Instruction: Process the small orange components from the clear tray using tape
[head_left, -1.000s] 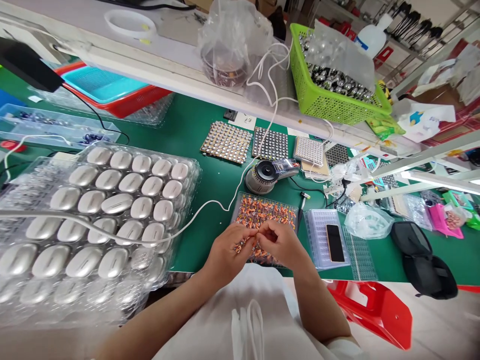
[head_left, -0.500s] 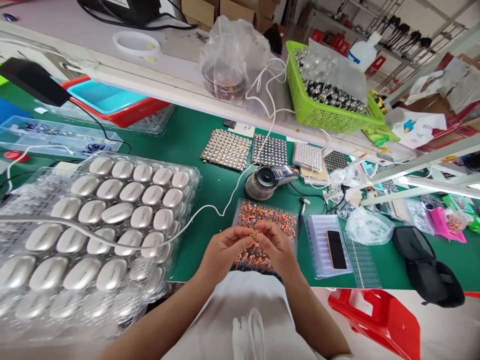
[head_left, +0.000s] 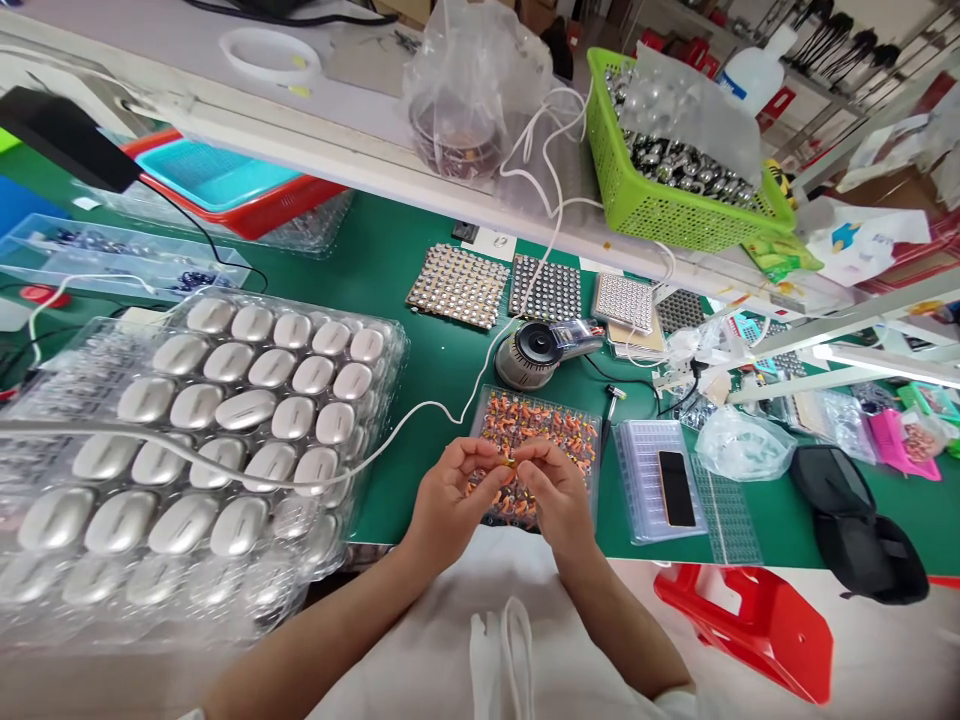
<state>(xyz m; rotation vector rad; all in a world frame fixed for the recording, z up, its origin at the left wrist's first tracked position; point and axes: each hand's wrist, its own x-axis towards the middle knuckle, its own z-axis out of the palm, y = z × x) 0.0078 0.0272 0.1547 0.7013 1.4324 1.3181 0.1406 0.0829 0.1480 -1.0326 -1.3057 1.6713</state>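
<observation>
My left hand (head_left: 455, 497) and my right hand (head_left: 557, 492) meet fingertip to fingertip over a clear tray (head_left: 595, 470) filled with small orange pieces. Between the pinched thumbs and fingers is a tiny yellow-orange piece (head_left: 510, 463), gripped from both sides. Its details are too small to make out, and the fingers partly cover it. Just beyond the tray stands a grey and black round device (head_left: 529, 354). A small hammer-like tool (head_left: 613, 400) lies at the tray's right edge.
Trays of silvery oval cases (head_left: 247, 410) fill the left, with a white cable (head_left: 420, 408) crossing them. At right are a phone (head_left: 676, 488) on plastic trays, a plastic bag (head_left: 742, 443) and a black case (head_left: 855, 520). A green basket (head_left: 675, 215) stands on the shelf above.
The view has shifted slightly, so the bench items appear a little higher and further right. Both hands stay together at the small piece, with their fingers slightly rearranged.
</observation>
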